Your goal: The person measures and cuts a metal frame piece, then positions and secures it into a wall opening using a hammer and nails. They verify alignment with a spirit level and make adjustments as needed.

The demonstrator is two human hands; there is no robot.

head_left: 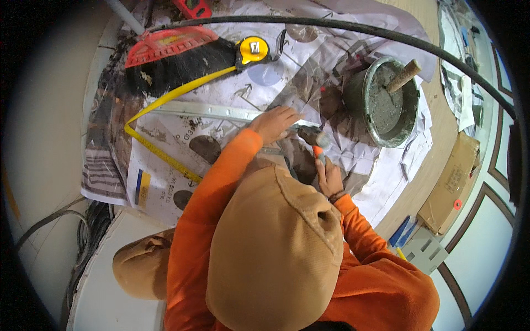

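Tan knitted cap [276, 248] sits closest to the lens, orange sleeves running out from under it on both sides.

Right hand [330, 177]: grip fully closed around the orange handle of a hammer [312, 139]; dark head points up and left, just beside the other hand.

Left hand [274, 122]: fingers curled, palm down, pressing on a long grey metal strip [204, 111] that runs left across the printed paper sheets [160, 182]. Can't tell whether it pinches anything small under the fingertips.

Outward from there:
- Yellow tape measure [253, 49] up top, blade pulled out, running down-left, then bending back along the paper edge.
- Red-backed black brush [171, 55] left of the tape case, touching it.
- Grey bucket of wet mortar [381, 99] right of the hands, wooden handle [404, 75] sticking out of the mix.
- Black hose [342, 27] arcs across the top, behind the bucket.
- Flat cardboard box [452, 182] on the wooden floor at far right.
- Loose cables [83, 231] at lower left.
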